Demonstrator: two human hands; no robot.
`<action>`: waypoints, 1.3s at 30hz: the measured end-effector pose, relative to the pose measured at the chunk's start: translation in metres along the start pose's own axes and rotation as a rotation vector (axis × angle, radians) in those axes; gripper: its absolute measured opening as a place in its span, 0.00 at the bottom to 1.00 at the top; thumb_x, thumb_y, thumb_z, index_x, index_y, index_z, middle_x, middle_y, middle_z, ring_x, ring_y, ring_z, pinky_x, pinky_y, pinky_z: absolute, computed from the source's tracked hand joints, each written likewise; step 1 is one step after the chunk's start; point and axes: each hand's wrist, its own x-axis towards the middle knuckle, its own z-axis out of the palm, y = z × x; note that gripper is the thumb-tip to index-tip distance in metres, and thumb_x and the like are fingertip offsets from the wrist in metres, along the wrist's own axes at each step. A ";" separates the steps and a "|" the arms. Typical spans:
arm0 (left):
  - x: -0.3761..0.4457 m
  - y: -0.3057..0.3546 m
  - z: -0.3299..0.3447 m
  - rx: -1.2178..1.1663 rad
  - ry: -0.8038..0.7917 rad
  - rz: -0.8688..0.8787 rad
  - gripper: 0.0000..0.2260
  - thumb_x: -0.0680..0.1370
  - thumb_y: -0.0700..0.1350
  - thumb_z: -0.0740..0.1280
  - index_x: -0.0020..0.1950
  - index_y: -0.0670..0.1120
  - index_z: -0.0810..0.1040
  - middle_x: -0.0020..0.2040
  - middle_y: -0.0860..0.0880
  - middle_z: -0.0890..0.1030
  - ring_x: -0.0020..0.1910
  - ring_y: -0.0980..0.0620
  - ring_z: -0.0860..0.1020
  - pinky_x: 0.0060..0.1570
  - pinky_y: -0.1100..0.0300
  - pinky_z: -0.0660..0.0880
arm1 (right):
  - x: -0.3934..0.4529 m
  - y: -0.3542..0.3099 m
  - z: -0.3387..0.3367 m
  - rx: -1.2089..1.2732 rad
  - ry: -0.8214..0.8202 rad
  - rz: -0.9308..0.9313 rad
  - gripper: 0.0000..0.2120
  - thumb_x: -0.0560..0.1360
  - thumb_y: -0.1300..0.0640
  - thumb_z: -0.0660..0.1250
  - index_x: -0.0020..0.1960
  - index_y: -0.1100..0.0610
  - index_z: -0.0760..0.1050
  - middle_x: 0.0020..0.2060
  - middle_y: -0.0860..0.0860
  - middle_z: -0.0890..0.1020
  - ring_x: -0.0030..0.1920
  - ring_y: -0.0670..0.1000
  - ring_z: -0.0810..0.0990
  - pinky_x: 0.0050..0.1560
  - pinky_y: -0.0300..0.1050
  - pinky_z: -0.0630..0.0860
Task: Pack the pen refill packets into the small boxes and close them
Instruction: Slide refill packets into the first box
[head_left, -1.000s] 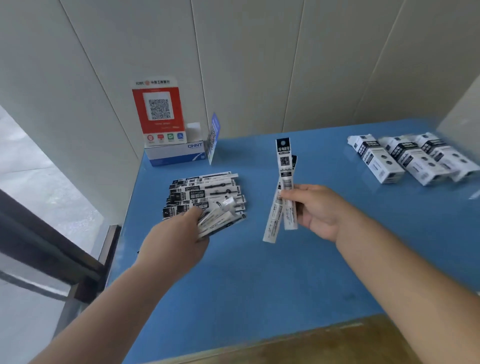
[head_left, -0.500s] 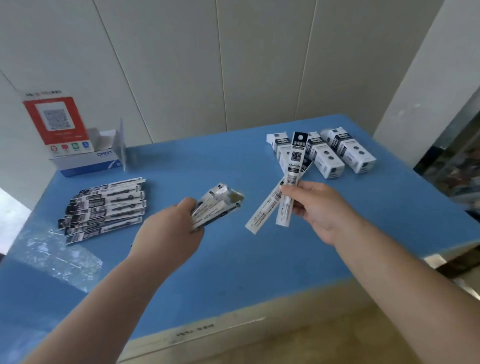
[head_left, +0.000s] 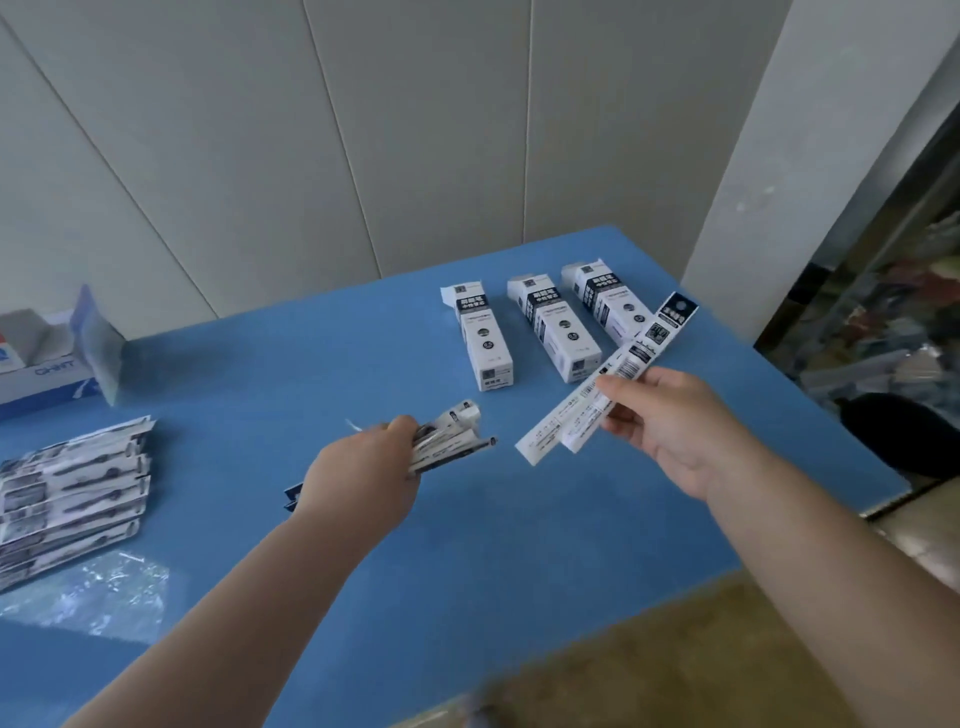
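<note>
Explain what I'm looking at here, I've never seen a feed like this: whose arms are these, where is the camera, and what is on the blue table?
There is no machine here. A person wears one wide-angle camera on the head, looking forward and down, so the two bare arms entering from below are the person's own.

The left hand grips a small bundle of pen refill packets. The right hand pinches two long white packets, fanned slightly apart, just in front of the boxes.

On the blue table lie three small white boxes side by side, their far end flaps open. At the left edge is a spread pile of more packets, with a crumpled clear wrapper beside it. A larger blue-and-white carton stands at the far left by the wall.
</note>
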 end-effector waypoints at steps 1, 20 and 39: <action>0.013 0.005 0.007 0.008 -0.031 0.013 0.05 0.76 0.48 0.61 0.51 0.54 0.68 0.39 0.54 0.74 0.35 0.48 0.74 0.29 0.56 0.64 | 0.005 -0.003 -0.007 0.020 0.025 0.005 0.05 0.78 0.62 0.72 0.45 0.61 0.79 0.39 0.55 0.88 0.35 0.46 0.84 0.36 0.35 0.81; 0.092 0.118 0.042 0.009 -0.081 0.156 0.25 0.72 0.71 0.63 0.59 0.54 0.70 0.56 0.53 0.76 0.59 0.48 0.74 0.51 0.54 0.68 | 0.097 -0.045 -0.066 0.350 0.008 0.051 0.06 0.80 0.64 0.67 0.46 0.59 0.79 0.35 0.51 0.87 0.33 0.44 0.84 0.35 0.35 0.81; 0.101 0.097 0.017 -0.510 0.293 -0.465 0.19 0.77 0.57 0.67 0.65 0.51 0.78 0.61 0.56 0.78 0.61 0.53 0.76 0.58 0.57 0.72 | 0.150 -0.054 -0.046 0.216 -0.232 0.078 0.07 0.81 0.64 0.67 0.57 0.66 0.78 0.41 0.54 0.86 0.40 0.47 0.84 0.39 0.37 0.82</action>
